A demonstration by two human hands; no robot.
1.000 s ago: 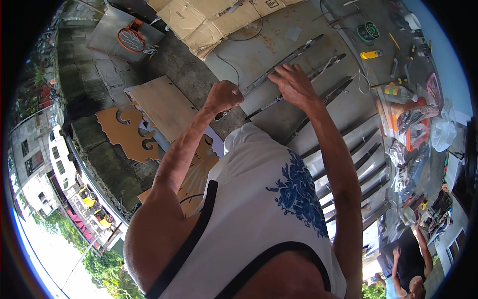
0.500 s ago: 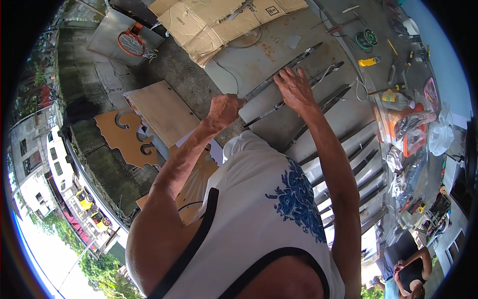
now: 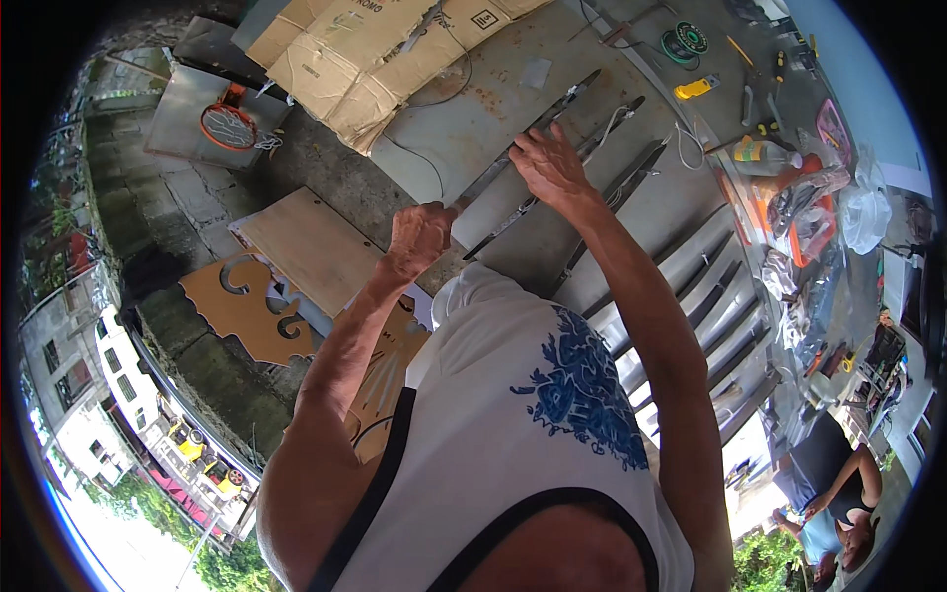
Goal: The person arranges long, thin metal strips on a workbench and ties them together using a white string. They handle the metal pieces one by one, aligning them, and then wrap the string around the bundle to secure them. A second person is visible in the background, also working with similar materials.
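Note:
A long, slim dark strip (image 3: 483,182) with a tapered far end lies slantwise over the grey tabletop (image 3: 424,141). My left hand (image 3: 421,237) is closed in a fist round its near end, at the table's edge. Farther along, my right hand (image 3: 550,168) bends its fingers over the same strip; the fingertips are partly hidden. Just to the right lies a second dark strip (image 3: 513,219) with pale cord near its far end. A third dark strip (image 3: 636,176) lies beyond that one, also with some cord.
Several more dark strips (image 3: 712,286) lie in a row at right. Flattened cardboard (image 3: 345,84) covers the table's far left. A green wire spool (image 3: 685,41), a yellow tool (image 3: 696,87) and a plastic bottle (image 3: 764,156) stand at far right. A wooden board (image 3: 311,247) leans at left.
The whole view has shifted, so the table and both hands appear farther left. Both hands keep their places on the strip, the right with its fingers slightly more bent.

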